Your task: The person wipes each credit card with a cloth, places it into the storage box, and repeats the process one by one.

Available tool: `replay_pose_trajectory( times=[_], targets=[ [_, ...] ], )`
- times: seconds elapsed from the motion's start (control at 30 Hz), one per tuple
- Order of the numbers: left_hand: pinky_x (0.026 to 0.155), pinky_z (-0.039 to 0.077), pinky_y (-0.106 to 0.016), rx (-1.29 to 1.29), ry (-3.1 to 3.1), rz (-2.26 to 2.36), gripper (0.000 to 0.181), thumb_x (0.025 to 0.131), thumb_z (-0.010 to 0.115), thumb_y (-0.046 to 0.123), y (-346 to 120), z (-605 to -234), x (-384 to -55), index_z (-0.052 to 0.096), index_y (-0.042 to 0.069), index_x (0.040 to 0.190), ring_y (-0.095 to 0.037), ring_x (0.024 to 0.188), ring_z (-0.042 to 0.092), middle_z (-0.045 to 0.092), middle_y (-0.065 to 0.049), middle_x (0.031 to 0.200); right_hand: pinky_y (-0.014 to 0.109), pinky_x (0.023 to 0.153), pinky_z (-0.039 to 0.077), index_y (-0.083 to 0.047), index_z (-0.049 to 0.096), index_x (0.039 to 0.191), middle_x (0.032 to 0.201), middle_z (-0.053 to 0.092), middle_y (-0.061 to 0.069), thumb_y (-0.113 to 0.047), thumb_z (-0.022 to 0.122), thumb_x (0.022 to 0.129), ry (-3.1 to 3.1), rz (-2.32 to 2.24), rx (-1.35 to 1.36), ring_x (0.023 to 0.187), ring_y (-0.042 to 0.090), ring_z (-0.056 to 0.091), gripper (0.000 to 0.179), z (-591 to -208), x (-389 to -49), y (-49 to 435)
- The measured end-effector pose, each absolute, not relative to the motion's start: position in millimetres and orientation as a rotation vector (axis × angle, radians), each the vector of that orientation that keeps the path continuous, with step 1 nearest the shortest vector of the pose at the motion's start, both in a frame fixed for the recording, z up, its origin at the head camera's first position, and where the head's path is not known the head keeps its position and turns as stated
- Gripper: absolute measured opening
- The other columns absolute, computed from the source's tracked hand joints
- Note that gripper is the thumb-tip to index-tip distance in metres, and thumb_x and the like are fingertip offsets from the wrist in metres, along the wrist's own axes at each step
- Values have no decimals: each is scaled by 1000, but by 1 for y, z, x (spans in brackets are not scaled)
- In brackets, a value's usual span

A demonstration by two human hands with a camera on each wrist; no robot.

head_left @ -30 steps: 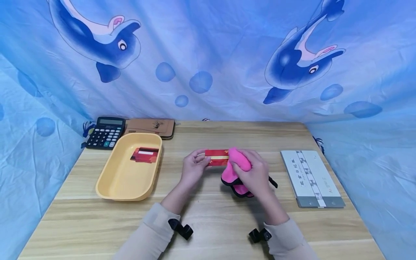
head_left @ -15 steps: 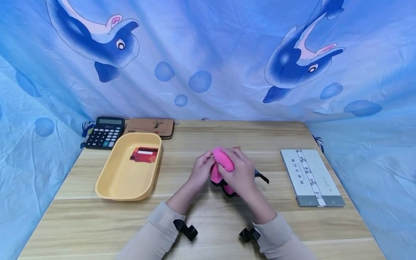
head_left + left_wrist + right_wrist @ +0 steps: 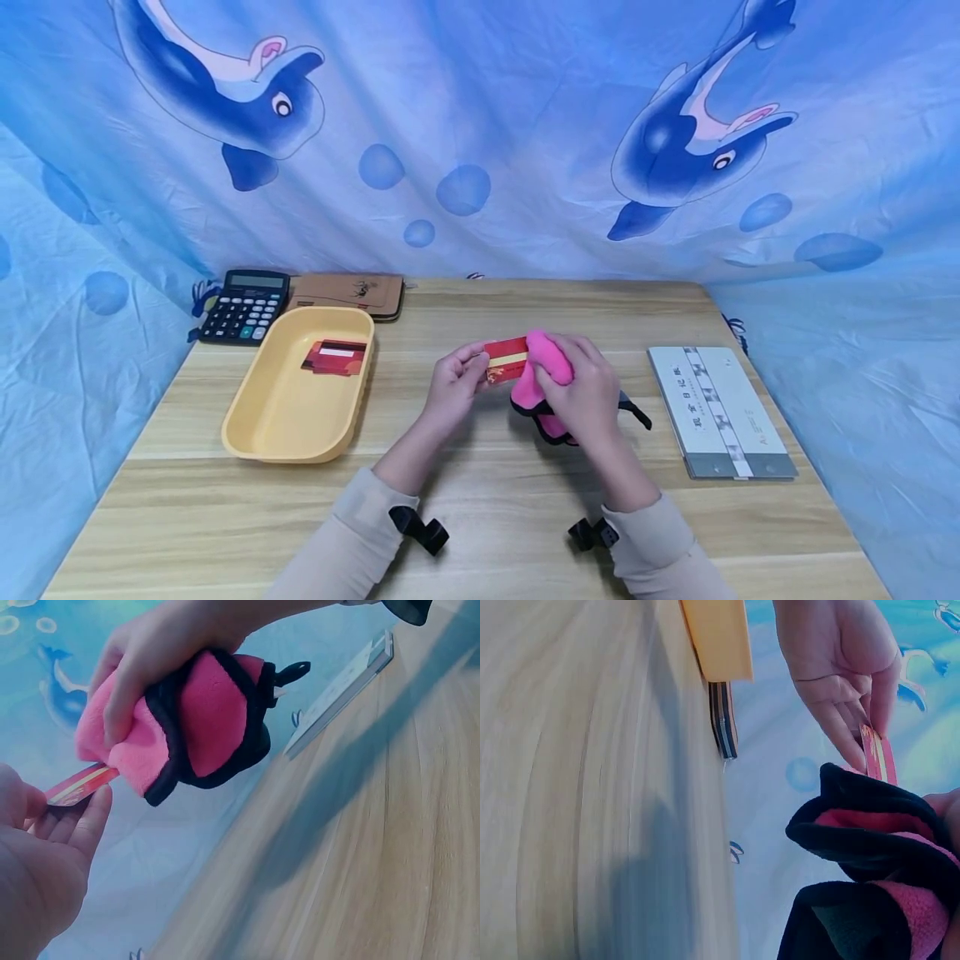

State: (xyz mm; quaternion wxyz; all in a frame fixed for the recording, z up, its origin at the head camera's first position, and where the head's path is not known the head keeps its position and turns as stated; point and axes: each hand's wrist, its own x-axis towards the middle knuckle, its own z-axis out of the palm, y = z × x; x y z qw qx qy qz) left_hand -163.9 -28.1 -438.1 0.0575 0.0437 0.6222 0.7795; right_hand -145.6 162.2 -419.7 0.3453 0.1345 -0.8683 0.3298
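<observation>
My left hand (image 3: 455,382) pinches the left end of a red card (image 3: 506,360) with a gold stripe, held up over the middle of the table. My right hand (image 3: 587,382) grips a bunched pink fleece cloth (image 3: 529,395) with black edging and a dark strap. The cloth is folded over the card's right end, which is hidden inside it. In the left wrist view, the card (image 3: 82,785) runs from my left fingers into the pink cloth (image 3: 214,712). From the right wrist, the cloth's black-edged folds (image 3: 877,802) show below the card (image 3: 878,755).
A yellow tray (image 3: 238,417) stands on the left, with red cards (image 3: 334,358) lying in it. Behind it are a black calculator (image 3: 243,308) and a brown wallet-like case (image 3: 345,293). A grey-white notebook (image 3: 720,412) lies at the right edge of the wooden table (image 3: 480,533).
Half a second ago my hands were together, the cloth covering most of the card. Now the cloth has slid back right, baring the card, which tilts up to the right.
</observation>
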Motion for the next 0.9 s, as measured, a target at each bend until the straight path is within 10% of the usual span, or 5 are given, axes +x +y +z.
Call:
replay_pose_trajectory(
  times=[0.5, 0.9],
  targets=[
    [80, 60, -23, 363, 1950, 2301, 34, 103, 48, 1, -25, -447, -161, 57, -12, 133, -7, 90, 69, 69, -27, 116, 40, 62, 58, -7, 76, 112, 104, 73, 7, -11, 86, 75, -2245, 931, 531, 86, 26, 71, 39, -416, -133, 130],
    [83, 62, -39, 235, 2023, 2273, 31, 103, 55, 3, -44, -446, -165, 59, -8, 132, -24, 96, 72, 69, -27, 118, 46, 69, 60, -8, 75, 117, 109, 71, 10, -18, 88, 78, -2340, 809, 286, 91, 29, 70, 42, -425, -145, 169]
  ],
)
